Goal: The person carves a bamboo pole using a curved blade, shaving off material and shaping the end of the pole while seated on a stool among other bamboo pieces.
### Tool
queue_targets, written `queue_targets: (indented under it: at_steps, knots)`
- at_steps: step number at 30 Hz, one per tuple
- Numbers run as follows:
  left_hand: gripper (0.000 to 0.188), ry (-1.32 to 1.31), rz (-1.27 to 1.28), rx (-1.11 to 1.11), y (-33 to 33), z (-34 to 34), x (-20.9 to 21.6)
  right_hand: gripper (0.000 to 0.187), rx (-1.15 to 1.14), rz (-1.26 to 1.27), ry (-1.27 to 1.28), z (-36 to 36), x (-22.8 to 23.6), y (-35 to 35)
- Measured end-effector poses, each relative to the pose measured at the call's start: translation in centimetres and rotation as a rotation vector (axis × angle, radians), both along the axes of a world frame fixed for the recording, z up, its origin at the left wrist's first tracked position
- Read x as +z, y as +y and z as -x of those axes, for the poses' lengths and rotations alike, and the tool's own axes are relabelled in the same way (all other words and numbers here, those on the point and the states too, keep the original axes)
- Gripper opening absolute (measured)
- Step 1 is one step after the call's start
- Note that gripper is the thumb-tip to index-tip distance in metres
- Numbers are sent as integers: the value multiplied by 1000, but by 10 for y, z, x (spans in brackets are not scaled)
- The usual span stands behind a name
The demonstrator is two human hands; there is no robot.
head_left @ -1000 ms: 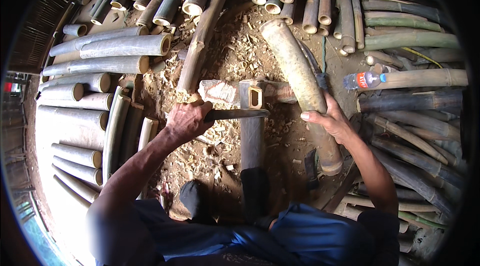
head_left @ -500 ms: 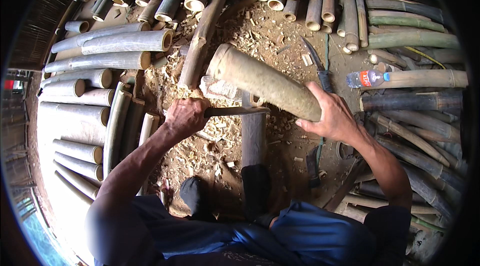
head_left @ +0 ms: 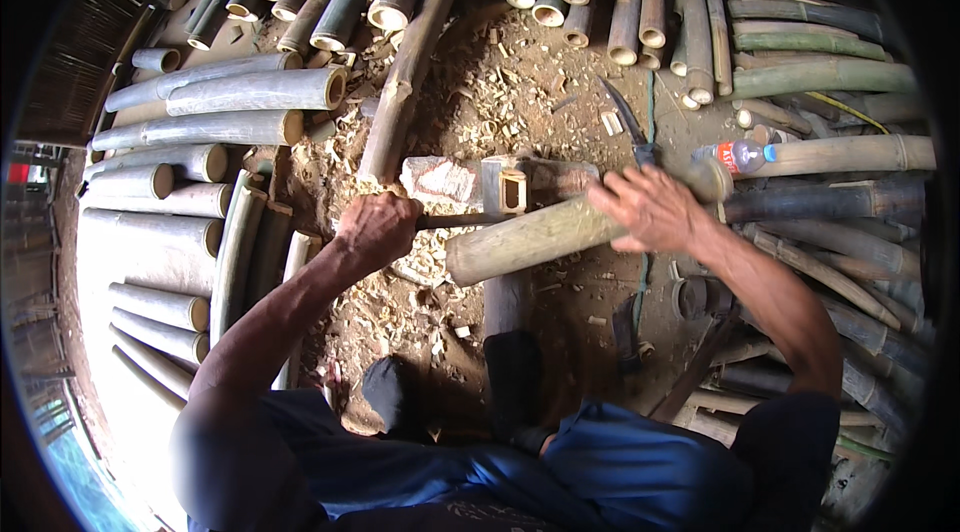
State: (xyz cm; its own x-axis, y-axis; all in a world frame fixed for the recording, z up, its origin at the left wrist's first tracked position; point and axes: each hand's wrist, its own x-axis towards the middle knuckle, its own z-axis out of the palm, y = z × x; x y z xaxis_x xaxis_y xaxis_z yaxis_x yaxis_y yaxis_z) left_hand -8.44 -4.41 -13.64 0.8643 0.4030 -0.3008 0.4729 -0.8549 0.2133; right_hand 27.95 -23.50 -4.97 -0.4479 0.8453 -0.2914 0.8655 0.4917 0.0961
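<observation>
My left hand (head_left: 376, 230) is closed round the handle end of a dark knife (head_left: 455, 221). Its blade points right, and the far part passes behind a short bamboo section (head_left: 540, 237). My right hand (head_left: 648, 207) grips that section from above, fingers bent over its upper side. The bamboo is tilted, its left end nearer to me and its right end by the bottle. Just beyond it, a bamboo piece with a squared hole (head_left: 514, 192) sits at the far end of a dark pole (head_left: 508, 300) lying toward my feet.
Curved blade with a wrapped handle (head_left: 630, 119) lies beyond my right hand. A plastic bottle (head_left: 745, 156) rests among bamboo poles (head_left: 830, 154) on the right. Cut bamboo (head_left: 245, 92) is stacked left. Wood shavings (head_left: 500, 82) cover the ground. My dark-covered feet (head_left: 513, 372) are close in.
My right hand has swung the bamboo section round: its left end has dropped nearer me and its right end has risen away. The left hand keeps the knife almost in place.
</observation>
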Motion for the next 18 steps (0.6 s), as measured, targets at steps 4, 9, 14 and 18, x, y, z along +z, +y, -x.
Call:
queue_targets:
  at_steps: [4, 9, 14, 18]
  knots:
    - [15, -3, -7, 6, 1, 6, -7, 88, 185, 2, 229, 13, 6, -2]
    - [15, -13, -38, 4, -2, 1, -6, 89, 27, -52, 92, 11, -6, 7]
    - [13, 105, 11, 34, -6, -8, 5, 91, 411, -279, 342, -10, -18, 12]
    - [13, 42, -18, 72, -7, 4, -12, 86, 93, -97, 35, 7, -9, 11]
